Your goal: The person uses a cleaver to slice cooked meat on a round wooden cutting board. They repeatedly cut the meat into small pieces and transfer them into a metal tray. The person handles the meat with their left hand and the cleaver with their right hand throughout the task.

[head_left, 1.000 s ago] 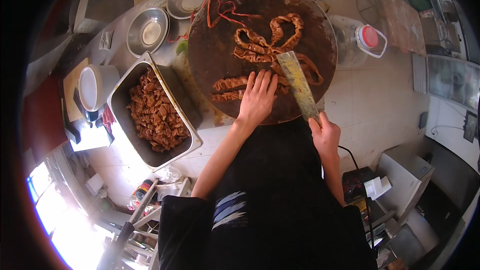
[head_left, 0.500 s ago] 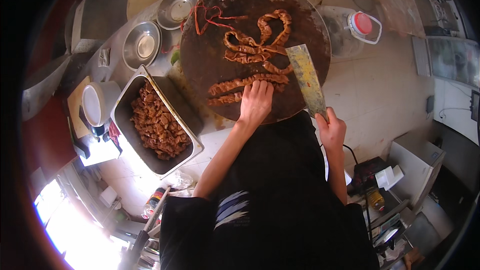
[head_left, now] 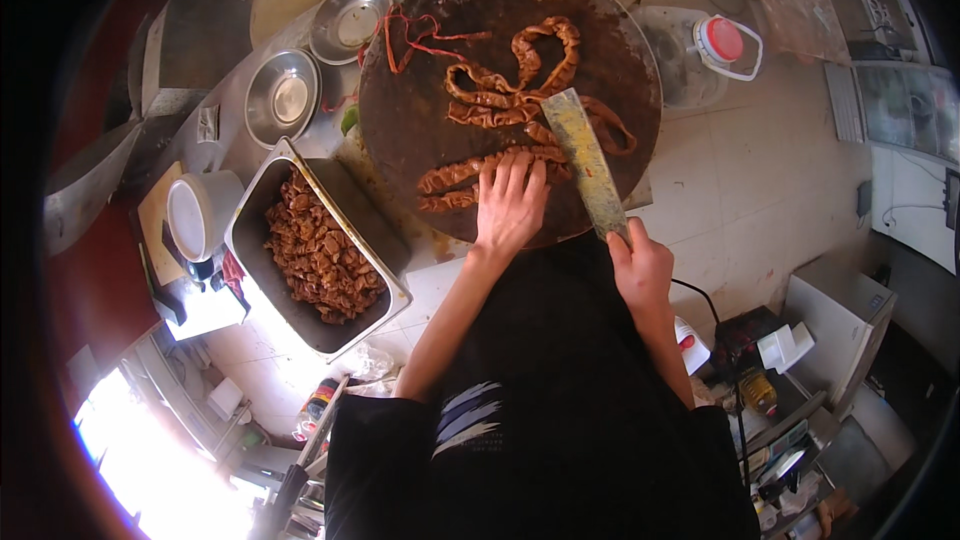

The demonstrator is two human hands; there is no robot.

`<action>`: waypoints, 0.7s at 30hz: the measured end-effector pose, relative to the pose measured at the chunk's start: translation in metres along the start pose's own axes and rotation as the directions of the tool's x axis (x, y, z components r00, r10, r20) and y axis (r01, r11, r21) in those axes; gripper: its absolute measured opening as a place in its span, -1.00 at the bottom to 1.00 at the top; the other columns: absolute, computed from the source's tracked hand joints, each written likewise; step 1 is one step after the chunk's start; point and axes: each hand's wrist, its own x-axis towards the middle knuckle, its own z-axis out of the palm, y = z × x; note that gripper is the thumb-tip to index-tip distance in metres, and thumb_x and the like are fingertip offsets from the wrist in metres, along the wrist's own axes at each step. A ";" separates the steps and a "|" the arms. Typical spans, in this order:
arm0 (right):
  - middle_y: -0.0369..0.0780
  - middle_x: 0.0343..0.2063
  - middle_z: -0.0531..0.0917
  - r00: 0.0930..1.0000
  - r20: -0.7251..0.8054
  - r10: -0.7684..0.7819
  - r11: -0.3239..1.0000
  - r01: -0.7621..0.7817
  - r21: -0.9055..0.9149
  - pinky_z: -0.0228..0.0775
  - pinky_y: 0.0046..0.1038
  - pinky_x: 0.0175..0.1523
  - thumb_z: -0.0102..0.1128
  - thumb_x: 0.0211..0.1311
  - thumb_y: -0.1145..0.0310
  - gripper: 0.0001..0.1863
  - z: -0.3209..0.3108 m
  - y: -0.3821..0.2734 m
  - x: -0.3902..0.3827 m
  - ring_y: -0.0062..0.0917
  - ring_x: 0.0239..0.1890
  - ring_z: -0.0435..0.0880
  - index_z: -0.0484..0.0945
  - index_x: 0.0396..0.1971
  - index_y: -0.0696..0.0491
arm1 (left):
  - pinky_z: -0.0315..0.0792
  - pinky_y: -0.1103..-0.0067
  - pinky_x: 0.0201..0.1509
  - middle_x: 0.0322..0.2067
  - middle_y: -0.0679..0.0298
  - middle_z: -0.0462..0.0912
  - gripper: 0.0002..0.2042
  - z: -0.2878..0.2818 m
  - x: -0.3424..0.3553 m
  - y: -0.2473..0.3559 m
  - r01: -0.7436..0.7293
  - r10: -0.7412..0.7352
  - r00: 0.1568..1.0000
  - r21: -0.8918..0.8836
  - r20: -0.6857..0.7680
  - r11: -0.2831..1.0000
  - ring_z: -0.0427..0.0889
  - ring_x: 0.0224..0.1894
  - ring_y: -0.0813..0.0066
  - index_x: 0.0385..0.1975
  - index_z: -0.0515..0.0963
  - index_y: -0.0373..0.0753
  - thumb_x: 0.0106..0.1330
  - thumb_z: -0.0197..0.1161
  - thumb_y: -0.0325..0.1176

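My left hand (head_left: 511, 202) lies with bent fingers over brown, ruffled strips of intestine (head_left: 450, 177), pinning them against the round, dark chopping board (head_left: 400, 105). The handle of a broad cleaver (head_left: 588, 165) is closed in my right hand (head_left: 642, 265). Its worn, yellow-stained blade stands just right of my left fingertips, over the strips' right ends; whether it touches them I cannot tell. Farther back on the board lie longer curled lengths of intestine (head_left: 548, 50). One loop (head_left: 615, 130) shows right of the blade. Red string (head_left: 405, 50) lies at the board's far left.
A deep metal tray (head_left: 385, 313) with chopped brown pieces (head_left: 325, 270) stands left of the board. Beyond it are two metal bowls (head_left: 258, 100) (head_left: 322, 20) and a white tub (head_left: 190, 215). A clear jug with a red lid (head_left: 724, 40) is at the right.
The cleaver and my right hand have moved left, closer to my left hand. A loop of intestine that the blade hid now shows on its right. My left hand has barely shifted.
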 end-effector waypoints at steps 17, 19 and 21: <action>-0.11 -0.66 0.58 0.992 0.106 -0.065 0.992 0.076 -0.097 0.35 -0.15 -0.55 0.18 0.29 0.39 -0.84 0.022 -0.016 -0.018 -0.09 -0.62 0.58 0.37 -0.30 0.07 | 0.37 0.20 0.20 0.03 0.13 0.48 -0.46 0.015 -0.009 -0.015 0.016 -0.016 1.000 -0.023 -0.006 1.000 0.47 0.11 0.09 0.06 0.49 -0.29 0.01 0.44 -0.39; -0.12 -0.64 0.60 0.990 0.132 -0.058 0.991 0.073 -0.112 0.36 -0.16 -0.56 0.17 0.30 0.39 -0.84 0.025 -0.015 -0.020 -0.11 -0.62 0.59 0.36 -0.30 0.07 | 0.38 0.20 0.18 0.04 0.13 0.48 -0.48 0.017 -0.009 -0.016 0.007 -0.008 1.000 -0.030 -0.018 1.000 0.47 0.11 0.09 0.05 0.49 -0.28 0.01 0.44 -0.40; -0.12 -0.65 0.60 0.987 0.144 -0.076 0.988 0.094 -0.124 0.37 -0.17 -0.58 0.14 0.32 0.39 -0.86 0.025 -0.010 -0.026 -0.12 -0.62 0.60 0.36 -0.31 0.06 | 0.39 0.19 0.17 0.04 0.13 0.48 -0.48 0.018 -0.009 -0.017 0.004 -0.005 0.999 -0.032 -0.032 0.999 0.48 0.10 0.08 0.04 0.49 -0.27 0.01 0.44 -0.40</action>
